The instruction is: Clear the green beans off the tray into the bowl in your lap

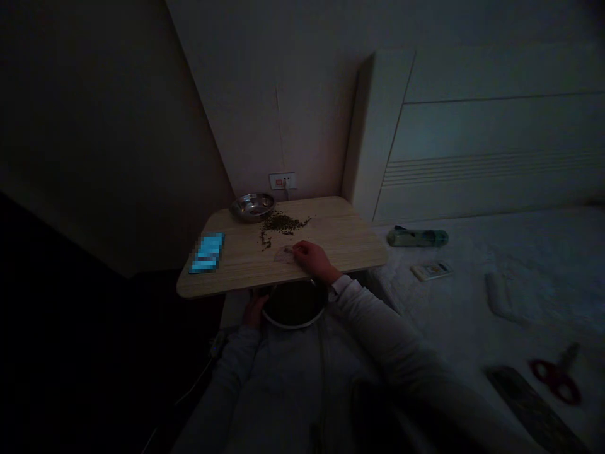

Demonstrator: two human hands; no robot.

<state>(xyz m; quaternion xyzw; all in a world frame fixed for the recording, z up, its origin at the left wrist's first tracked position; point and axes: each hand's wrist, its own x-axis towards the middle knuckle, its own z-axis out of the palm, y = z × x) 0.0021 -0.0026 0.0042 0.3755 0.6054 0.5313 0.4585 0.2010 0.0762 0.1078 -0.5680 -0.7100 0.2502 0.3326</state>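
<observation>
In dim light, my right hand [312, 258] rests on a small wooden table [331, 236], fingers closed on a pale flat card-like piece [283, 253]. Just beyond it lies a scatter of small dark seeds or beans [282, 224]. My left hand [254, 310] grips the rim of a round bowl [293, 306] held just under the table's near edge. An empty metal bowl [253, 206] stands at the table's back.
A blurred blue rectangle [207, 252] lies on the table's left. A wall socket [282, 181] sits behind. To the right is a bed with a green bottle [417, 237], a remote [431, 271], red scissors [554, 373] and a white headboard [472, 126].
</observation>
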